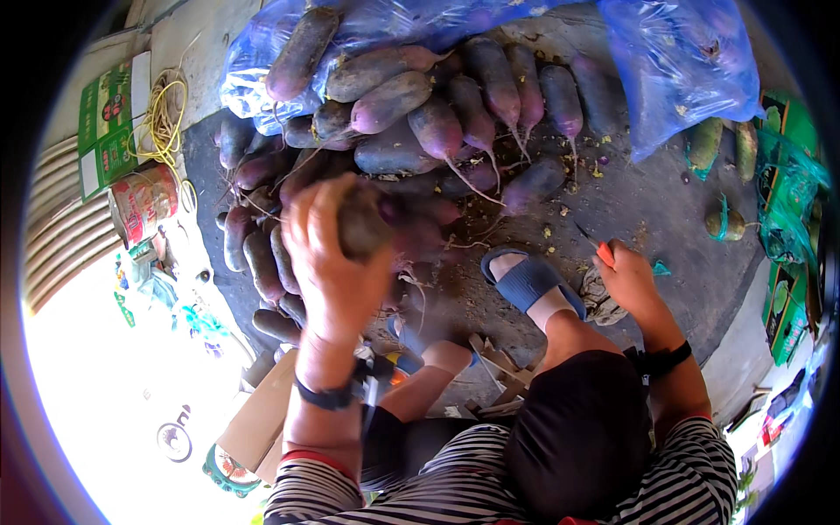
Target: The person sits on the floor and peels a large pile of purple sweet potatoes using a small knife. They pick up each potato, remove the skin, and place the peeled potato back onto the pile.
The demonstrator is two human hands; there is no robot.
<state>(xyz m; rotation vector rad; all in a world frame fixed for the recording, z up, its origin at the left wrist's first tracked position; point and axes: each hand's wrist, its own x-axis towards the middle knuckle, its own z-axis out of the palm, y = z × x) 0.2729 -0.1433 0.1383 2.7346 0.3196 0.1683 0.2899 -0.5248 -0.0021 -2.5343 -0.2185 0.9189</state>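
A heap of purple radishes (420, 131) fills the upper centre of the frame, spilling from blue plastic bags (682, 61) onto the dark floor (647, 210). At centre left the left hand (328, 254) is raised, forearm rising from the lower edge, its grip wrapped around one purple radish (363, 223) above the heap's near edge. At centre right the right hand (626, 276) rests low by the blue sandal (525, 280), its grip closed on an orange-handled knife (599, 248) pointing up-left.
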